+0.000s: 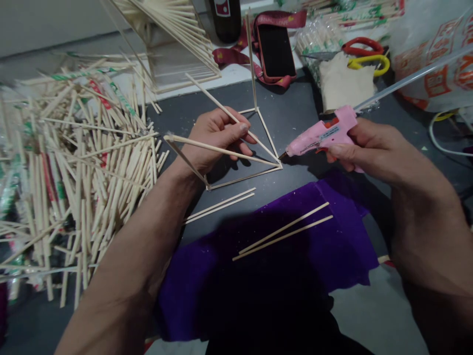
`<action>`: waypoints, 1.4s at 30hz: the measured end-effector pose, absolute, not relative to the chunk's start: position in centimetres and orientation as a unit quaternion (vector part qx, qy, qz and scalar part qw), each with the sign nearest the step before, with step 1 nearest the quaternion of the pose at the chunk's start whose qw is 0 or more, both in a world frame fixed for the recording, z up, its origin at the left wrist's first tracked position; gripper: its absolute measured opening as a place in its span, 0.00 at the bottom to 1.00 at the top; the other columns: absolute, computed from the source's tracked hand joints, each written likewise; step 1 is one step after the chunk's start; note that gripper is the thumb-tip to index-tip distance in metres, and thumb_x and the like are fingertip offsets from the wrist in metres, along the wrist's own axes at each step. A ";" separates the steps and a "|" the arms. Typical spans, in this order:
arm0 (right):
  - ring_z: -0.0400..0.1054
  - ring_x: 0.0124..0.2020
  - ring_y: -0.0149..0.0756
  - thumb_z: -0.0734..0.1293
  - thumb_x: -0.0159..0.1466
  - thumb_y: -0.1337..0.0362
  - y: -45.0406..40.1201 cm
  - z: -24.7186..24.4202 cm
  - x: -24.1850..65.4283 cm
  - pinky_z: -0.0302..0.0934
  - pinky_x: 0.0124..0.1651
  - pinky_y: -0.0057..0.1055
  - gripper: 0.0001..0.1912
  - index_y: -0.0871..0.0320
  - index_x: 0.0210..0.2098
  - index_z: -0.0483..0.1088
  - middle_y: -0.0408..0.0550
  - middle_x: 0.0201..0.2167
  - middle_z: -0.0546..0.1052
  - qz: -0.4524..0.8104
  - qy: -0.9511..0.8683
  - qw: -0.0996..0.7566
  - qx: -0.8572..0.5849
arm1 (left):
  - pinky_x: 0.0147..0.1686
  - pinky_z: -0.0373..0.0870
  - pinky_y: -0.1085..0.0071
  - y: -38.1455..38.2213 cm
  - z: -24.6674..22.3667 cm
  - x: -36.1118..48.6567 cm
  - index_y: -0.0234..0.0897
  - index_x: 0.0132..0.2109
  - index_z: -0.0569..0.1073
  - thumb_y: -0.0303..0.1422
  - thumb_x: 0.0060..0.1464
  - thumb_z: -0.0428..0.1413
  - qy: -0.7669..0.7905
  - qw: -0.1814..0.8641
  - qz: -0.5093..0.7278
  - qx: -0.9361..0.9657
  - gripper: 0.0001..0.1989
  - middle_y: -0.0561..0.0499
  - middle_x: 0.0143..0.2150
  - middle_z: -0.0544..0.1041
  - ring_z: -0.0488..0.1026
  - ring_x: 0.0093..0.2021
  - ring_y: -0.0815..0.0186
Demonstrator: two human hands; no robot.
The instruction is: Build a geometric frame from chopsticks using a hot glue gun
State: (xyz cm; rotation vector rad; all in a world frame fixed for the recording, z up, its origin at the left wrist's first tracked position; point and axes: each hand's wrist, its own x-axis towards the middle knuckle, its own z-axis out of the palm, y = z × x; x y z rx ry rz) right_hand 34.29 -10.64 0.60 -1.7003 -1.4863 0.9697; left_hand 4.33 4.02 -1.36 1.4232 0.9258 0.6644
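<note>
A pink hot glue gun (321,135) is gripped in my right hand (377,145), with a long clear glue stick (414,78) coming out of its back. Its dark nozzle meets or nearly meets the near right corner of a frame (244,175) made of thin wooden sticks. My left hand (221,133) pinches a wooden stick (218,102) that slants up and away from that same corner. One upright stick (252,64) stands at the frame's far corner. Another stick (221,149) runs from the near right corner to the top of a leaning stick at the left.
A large heap of wooden sticks (96,148) fills the left. Loose sticks (284,234) lie on a purple cloth (325,261). Behind are a fanned stick structure (173,24), a phone (275,52), a dark bottle (225,22), scissors (365,54) and a plastic bag (436,64).
</note>
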 end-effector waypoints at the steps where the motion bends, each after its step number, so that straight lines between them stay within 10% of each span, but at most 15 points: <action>1: 0.62 0.22 0.28 0.77 0.67 0.47 -10.6 0.6 34.3 0.53 0.23 0.27 0.17 0.55 0.34 0.79 0.43 0.24 0.74 0.369 -0.570 0.337 -0.652 | 0.23 0.79 0.75 4.1 -1.4 4.3 0.40 0.42 0.76 0.41 0.65 0.73 0.407 0.606 0.287 0.620 0.15 0.47 0.37 0.86 0.87 0.31 0.61; 18: 0.64 0.17 0.27 0.75 0.68 0.67 -8.3 -0.1 37.6 0.56 0.20 0.24 0.07 0.58 0.33 0.76 0.39 0.20 0.72 0.232 -0.312 0.596 -0.703 | 0.19 0.75 0.78 4.3 -1.5 4.0 0.41 0.41 0.78 0.39 0.62 0.74 0.385 0.630 0.304 0.601 0.13 0.46 0.37 0.87 0.85 0.29 0.64; 28: 0.68 0.24 0.30 0.72 0.74 0.70 -5.7 -1.5 38.2 0.58 0.26 0.29 0.11 0.57 0.33 0.75 0.42 0.24 0.75 0.254 -0.269 0.551 -0.748 | 0.20 0.75 0.80 4.1 -1.3 4.5 0.38 0.40 0.77 0.37 0.64 0.74 0.382 0.629 0.301 0.607 0.14 0.47 0.35 0.87 0.84 0.27 0.66; 36: 0.76 0.51 0.51 0.74 0.75 0.60 -6.4 -0.7 37.8 0.58 0.49 0.42 0.16 0.68 0.53 0.84 0.75 0.55 0.83 -0.084 -0.401 0.157 -0.899 | 0.18 0.71 0.81 4.3 -1.4 4.9 0.38 0.40 0.74 0.30 0.65 0.70 0.386 0.639 0.301 0.594 0.11 0.49 0.33 0.85 0.84 0.26 0.66; 42: 0.79 0.50 0.48 0.70 0.74 0.63 -6.2 -0.3 33.6 0.65 0.54 0.42 0.15 0.61 0.54 0.87 0.60 0.51 0.87 -0.014 -0.597 0.188 -0.779 | 0.20 0.72 0.81 4.5 -1.9 4.9 0.38 0.42 0.74 0.32 0.67 0.70 0.380 0.631 0.288 0.612 0.11 0.50 0.33 0.84 0.85 0.27 0.66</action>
